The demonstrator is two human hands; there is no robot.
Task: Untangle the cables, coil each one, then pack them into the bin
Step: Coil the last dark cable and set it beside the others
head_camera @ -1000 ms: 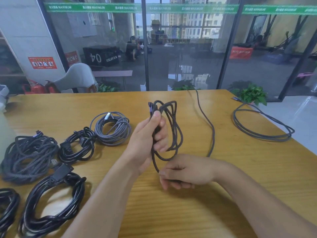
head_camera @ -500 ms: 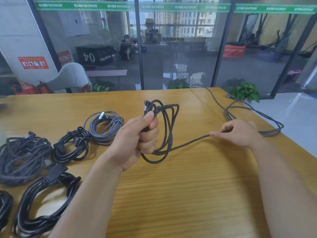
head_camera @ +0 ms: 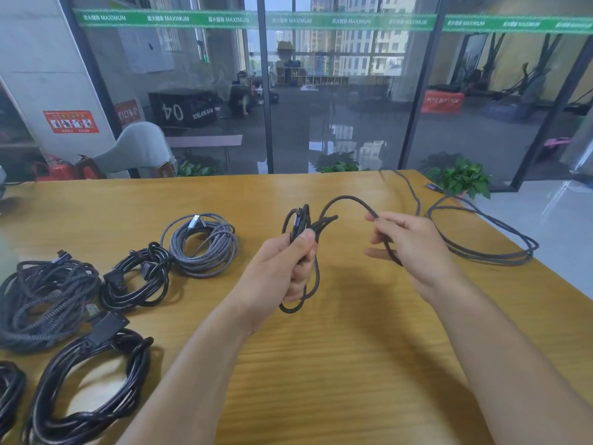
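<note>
Above the wooden table [head_camera: 321,364], both hands' fingers [head_camera: 306,239] grasp the upright-hanging cable [head_camera: 313,284].

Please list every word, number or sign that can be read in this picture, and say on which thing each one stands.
"MAXIMUM", repeated: green strip across the glass wall; the characters beside it are too small to read.
"04", mirrored: black box behind the glass.
"PLYO SOFTBOX", mirrored: same black box.
"PLYO SOFTBOX": orange box behind the glass.
Red poster on the grey pillar: too blurred.
Cables: no readable text.
</note>
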